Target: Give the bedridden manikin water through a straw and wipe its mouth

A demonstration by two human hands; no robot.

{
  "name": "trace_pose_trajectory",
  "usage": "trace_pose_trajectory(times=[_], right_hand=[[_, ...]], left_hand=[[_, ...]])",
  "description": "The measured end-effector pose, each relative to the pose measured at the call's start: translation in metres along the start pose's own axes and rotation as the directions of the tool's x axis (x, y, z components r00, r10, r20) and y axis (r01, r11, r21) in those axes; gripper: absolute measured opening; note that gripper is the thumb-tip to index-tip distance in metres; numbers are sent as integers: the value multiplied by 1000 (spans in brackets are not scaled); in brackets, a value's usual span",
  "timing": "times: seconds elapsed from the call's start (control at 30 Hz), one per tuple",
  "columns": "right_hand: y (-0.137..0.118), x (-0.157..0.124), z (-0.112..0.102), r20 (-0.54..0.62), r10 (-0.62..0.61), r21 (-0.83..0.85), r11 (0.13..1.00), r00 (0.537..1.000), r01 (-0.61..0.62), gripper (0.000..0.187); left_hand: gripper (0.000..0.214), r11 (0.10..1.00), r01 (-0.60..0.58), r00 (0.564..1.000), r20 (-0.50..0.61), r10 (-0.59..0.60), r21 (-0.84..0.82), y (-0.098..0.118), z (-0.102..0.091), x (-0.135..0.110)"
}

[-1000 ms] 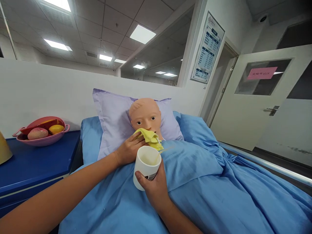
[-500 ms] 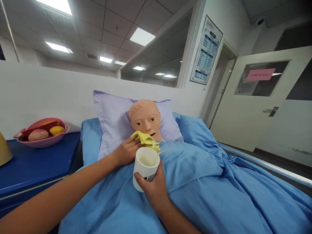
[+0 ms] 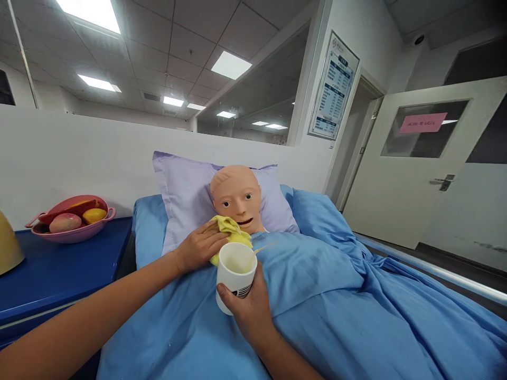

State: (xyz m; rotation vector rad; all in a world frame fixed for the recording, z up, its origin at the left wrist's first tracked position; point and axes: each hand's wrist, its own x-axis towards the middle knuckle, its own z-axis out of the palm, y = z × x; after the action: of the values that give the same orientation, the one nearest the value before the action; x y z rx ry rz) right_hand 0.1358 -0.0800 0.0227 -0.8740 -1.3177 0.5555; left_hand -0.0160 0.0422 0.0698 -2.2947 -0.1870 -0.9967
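A patient manikin (image 3: 235, 184) lies in the bed with its head on a lilac pillow (image 3: 180, 200). My left hand (image 3: 201, 246) grips a yellow cloth (image 3: 233, 232) beside the manikin's chin, below its open mouth; part of the cloth hangs behind the cup. In front of the manikin's chest, my right hand (image 3: 251, 311) is wrapped around a white cup (image 3: 227, 282) with black printing on its side. A thin, pale stick or straw (image 3: 259, 249) leans out over the cup's right rim. What lies at the bottom of the cup is hidden.
On the left, a blue bedside cabinet (image 3: 85, 264) carries a pink basket (image 3: 73, 236) of fruit and a yellow object (image 3: 8, 248) cut off by the frame. Blue bedding (image 3: 336, 295) covers the bed. A bed rail (image 3: 431, 266) runs along the right, before a door (image 3: 400, 195).
My left hand has drawn the cloth slightly left and down, leaving more of the manikin's mouth uncovered. The cup in my right hand stays nearly in place.
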Motion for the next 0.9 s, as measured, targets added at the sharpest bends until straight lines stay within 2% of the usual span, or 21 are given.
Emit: trace_pose_trajectory(times=[0.07, 0.1, 0.2, 0.23, 0.3, 0.37, 0.43, 0.5, 0.57, 0.63, 0.7, 0.77, 0.9], right_hand=[[0, -1, 0, 18, 6, -17, 1000, 1000, -5, 57], [0, -2, 0, 24, 7, -29, 1000, 1000, -6, 58], [-3, -5, 1, 17, 13, -65, 998, 1000, -12, 57], [-4, -5, 1, 9, 14, -73, 997, 1000, -14, 56], [-7, -6, 2, 8, 18, -85, 996, 1000, -17, 54], [-9, -7, 2, 17, 20, -90, 996, 1000, -18, 54], [-10, -7, 3, 30, 22, -91, 996, 999, -20, 55], [-10, -8, 3, 41, 16, -96, 995, 999, -12, 54], [-9, -9, 3, 47, -1, -107, 994, 999, 6, 54], [-6, -9, 3, 48, -25, -126, 992, 999, 31, 54], [-4, -8, 2, 65, -60, -151, 986, 996, 69, 56], [-1, -7, 2, 85, -86, -180, 978, 993, 100, 55], [1, -7, 1, 99, -99, -187, 976, 990, 116, 56]], left_hand=[[29, 991, 109, 988, -103, -117, -79, -1, -16, 12], [31, 974, 191, 964, -164, -210, -125, -2, -24, 22], [31, 874, 412, 814, -326, -480, -257, -4, -43, 59], [29, 850, 439, 776, -354, -522, -289, -6, -47, 73], [28, 846, 424, 749, -399, -528, -323, -9, -48, 99], [29, 884, 339, 786, -418, -455, -322, -13, -42, 121], [32, 934, 229, 853, -406, -329, -276, -14, -30, 135], [32, 979, 103, 921, -356, -161, -176, -12, -15, 141], [25, 999, -48, 963, -265, 42, -16, -9, 0, 138], [19, 969, -201, 963, -153, 223, 146, -5, 13, 128], [15, 923, -296, 945, -68, 321, 246, -3, 22, 116], [13, 905, -319, 939, -34, 341, 281, -3, 27, 106], [12, 900, -305, 939, -59, 339, 311, -1, 28, 95]])
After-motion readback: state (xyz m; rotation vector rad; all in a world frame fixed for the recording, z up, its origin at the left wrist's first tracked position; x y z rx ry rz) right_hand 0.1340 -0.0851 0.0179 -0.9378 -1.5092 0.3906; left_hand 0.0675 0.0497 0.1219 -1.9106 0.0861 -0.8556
